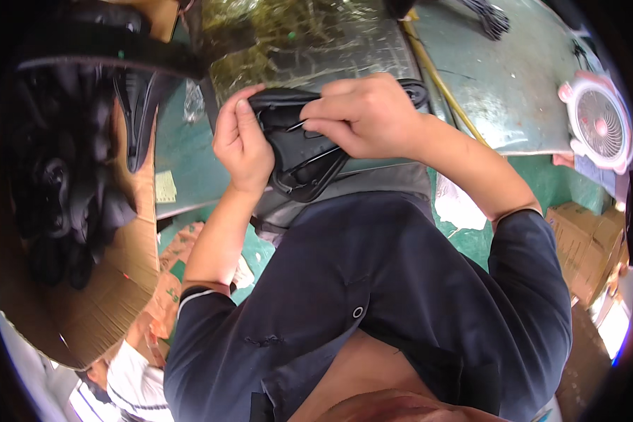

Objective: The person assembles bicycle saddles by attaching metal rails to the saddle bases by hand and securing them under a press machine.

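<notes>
A black bicycle saddle (pixel 286 160) is held underside up in front of my waist, its narrow nose (pixel 416 91) toward the right. My left hand (pixel 244 144) is closed around the saddle's wide end at its left edge, thumb on top. Over the middle of the underside, the fingers of my right hand (pixel 369 116) pinch a thin dark metal rod (pixel 297 126), which looks like a seat rail. A second rod (pixel 316 160) crosses the underside nearer my body. The right hand hides part of the saddle between its middle and the nose.
At left stands a cardboard box (pixel 130 281) full of black saddles (pixel 56 176). Behind the held saddle lies a dark board (pixel 295 53) under shiny clear film. A yellow strip (pixel 446 84) crosses the green table (pixel 513 91). A fan (pixel 601 123) stands at right, above cardboard cartons (pixel 580 243).
</notes>
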The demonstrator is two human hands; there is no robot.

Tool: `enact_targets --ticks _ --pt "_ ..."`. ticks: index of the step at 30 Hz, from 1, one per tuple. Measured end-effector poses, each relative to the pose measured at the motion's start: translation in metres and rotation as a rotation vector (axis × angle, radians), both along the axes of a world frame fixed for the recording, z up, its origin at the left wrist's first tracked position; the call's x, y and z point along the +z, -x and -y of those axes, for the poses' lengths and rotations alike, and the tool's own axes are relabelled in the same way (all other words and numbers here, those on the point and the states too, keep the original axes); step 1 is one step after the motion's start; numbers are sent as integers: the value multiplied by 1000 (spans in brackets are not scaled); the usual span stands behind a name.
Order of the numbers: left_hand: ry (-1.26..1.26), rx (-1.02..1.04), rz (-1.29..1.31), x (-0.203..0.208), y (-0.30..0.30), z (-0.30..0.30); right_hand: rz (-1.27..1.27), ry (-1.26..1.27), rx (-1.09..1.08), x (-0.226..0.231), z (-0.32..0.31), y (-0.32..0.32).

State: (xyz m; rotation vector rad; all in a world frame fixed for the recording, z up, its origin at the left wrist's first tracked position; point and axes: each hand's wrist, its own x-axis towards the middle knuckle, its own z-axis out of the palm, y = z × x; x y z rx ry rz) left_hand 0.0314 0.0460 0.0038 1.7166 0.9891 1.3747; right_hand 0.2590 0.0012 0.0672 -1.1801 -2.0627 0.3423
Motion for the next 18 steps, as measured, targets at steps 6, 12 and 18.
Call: enact_targets --ticks 6,12,18 --pt "-577 -355 -355 40 16 -22 -92 -110 234 10 -24 -15" --pt "-441 150 -417 33 -14 -7 6 63 -482 24 -9 3" --pt "-373 193 -522 38 -48 -39 -95 -104 -502 -22 -40 8"
